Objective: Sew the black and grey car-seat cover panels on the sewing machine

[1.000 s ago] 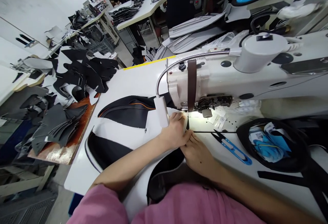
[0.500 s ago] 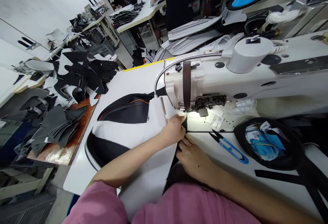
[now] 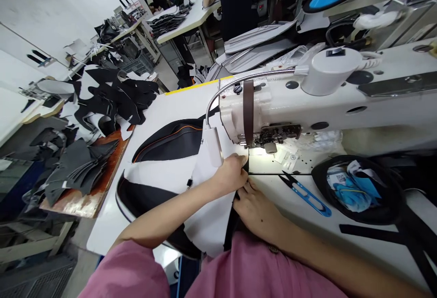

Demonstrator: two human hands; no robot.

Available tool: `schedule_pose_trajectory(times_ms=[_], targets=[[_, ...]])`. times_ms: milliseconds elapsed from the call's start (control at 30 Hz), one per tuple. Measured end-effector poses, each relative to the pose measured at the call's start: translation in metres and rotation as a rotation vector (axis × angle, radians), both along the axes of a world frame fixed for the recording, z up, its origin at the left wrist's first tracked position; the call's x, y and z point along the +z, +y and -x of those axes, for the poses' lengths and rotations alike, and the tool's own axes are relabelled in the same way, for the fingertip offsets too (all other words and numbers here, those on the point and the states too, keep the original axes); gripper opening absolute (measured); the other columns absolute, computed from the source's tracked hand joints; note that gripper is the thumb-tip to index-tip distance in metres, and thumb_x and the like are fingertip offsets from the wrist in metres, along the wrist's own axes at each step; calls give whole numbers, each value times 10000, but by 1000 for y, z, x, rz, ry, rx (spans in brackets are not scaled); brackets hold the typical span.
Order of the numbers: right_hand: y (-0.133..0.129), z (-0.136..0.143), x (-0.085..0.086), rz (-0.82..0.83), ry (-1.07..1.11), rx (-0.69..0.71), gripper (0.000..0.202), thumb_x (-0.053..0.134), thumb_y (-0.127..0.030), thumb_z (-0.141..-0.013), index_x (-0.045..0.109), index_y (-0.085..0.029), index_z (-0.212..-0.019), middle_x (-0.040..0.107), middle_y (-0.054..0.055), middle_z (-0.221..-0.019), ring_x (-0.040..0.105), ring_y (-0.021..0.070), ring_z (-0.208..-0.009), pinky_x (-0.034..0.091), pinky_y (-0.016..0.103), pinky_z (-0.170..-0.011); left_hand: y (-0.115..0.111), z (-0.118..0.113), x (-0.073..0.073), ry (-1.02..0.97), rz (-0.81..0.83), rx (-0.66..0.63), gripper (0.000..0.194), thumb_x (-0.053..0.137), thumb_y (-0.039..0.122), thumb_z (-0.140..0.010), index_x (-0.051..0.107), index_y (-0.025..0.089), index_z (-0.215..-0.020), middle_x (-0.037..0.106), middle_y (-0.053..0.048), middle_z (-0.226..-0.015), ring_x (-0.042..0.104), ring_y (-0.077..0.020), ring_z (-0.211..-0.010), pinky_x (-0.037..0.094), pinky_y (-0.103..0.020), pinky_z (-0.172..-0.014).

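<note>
My left hand (image 3: 231, 174) is closed on the edge of the black and white fabric piece (image 3: 210, 211), just in front of the needle area of the white sewing machine (image 3: 283, 102). Close behind and below it, my right hand (image 3: 256, 207) pinches the same black edge, its fingers bent. The fabric spreads left beneath my left forearm, its pale backing facing up. Black padded parts, one with an orange line (image 3: 170, 141), lie on the white table (image 3: 112, 207). A small lamp (image 3: 214, 147) on a bendy metal arm hangs beside my left hand.
Blue thread snips (image 3: 307, 195) lie right of my hands, near a black round holder (image 3: 319, 175) with blue and white scraps. Dark cut pieces (image 3: 78, 166) pile on a brown board at left. A person in dark clothes (image 3: 234, 2) stands beyond the machine.
The fabric has shifted forward, towards the machine, and its near end has drawn up, uncovering more black material below my left forearm. Both hands remain near the needle area in almost the same place.
</note>
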State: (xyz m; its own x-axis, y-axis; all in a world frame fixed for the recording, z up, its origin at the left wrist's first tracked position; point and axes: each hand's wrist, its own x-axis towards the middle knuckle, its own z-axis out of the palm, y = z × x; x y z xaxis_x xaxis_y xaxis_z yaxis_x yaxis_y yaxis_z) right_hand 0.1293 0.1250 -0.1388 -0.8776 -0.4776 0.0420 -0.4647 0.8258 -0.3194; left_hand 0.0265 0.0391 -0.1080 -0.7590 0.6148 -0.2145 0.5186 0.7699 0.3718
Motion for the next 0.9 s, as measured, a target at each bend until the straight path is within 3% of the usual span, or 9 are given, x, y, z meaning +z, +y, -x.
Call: schedule_pose_trajectory(times_ms=[167,333,467,567,667,767,833,900], targets=[[0,-8,-7,3,159,17,282,561,-135,-821,689,-101,-1069,662,183,-1056,571,321,-1088,416,495,-1013,2,-1,-2,30,-6,-1,174,441,37,-628,440,198,-694,449,-9,-690,456,-149,-624,390,-257,-572],[0,-12,-15,8,241,2,260,575,-81,-781,710,-82,-1003,682,179,-957,602,299,-991,453,467,-959,1,-5,-4,37,30,-16,208,438,31,-639,524,184,-752,492,-28,-724,490,-155,-632,428,-265,-599],[-2,-12,-28,26,260,61,187,569,-76,-772,728,-91,-868,691,176,-847,611,303,-924,441,523,-938,3,-6,-8,55,70,-23,217,427,36,-668,550,176,-780,513,-41,-734,509,-162,-635,444,-275,-607],[-5,-15,-40,66,332,73,217,544,-85,-787,716,-81,-918,688,200,-902,601,304,-963,411,544,-962,5,-6,-13,90,96,-8,245,433,40,-685,568,165,-846,534,-56,-774,527,-173,-663,458,-285,-607],[0,-22,-42,173,365,108,262,495,-75,-821,690,-114,-991,678,168,-991,604,243,-975,447,454,-953,4,-7,-21,212,23,-21,128,479,143,-777,570,158,-866,542,-83,-834,543,-206,-753,486,-330,-656],[30,-29,-22,330,304,155,279,430,-75,-869,668,-171,-978,687,72,-921,624,148,-861,498,307,-861,0,-8,-33,381,-147,-33,163,508,311,-858,564,158,-868,540,-109,-923,533,-247,-889,489,-406,-773],[68,-37,3,402,235,-40,270,409,-121,-899,645,-175,-1019,685,54,-906,628,134,-843,505,271,-811,-3,-7,-43,445,-208,-21,175,520,326,-868,558,161,-911,538,-117,-960,519,-261,-923,478,-436,-794],[111,-48,30,408,253,-495,238,425,-179,-914,639,-181,-1018,685,62,-924,638,144,-836,503,250,-722,-4,-5,-51,466,-231,-10,170,543,311,-860,547,165,-946,537,-120,-977,511,-273,-932,472,-451,-783]])
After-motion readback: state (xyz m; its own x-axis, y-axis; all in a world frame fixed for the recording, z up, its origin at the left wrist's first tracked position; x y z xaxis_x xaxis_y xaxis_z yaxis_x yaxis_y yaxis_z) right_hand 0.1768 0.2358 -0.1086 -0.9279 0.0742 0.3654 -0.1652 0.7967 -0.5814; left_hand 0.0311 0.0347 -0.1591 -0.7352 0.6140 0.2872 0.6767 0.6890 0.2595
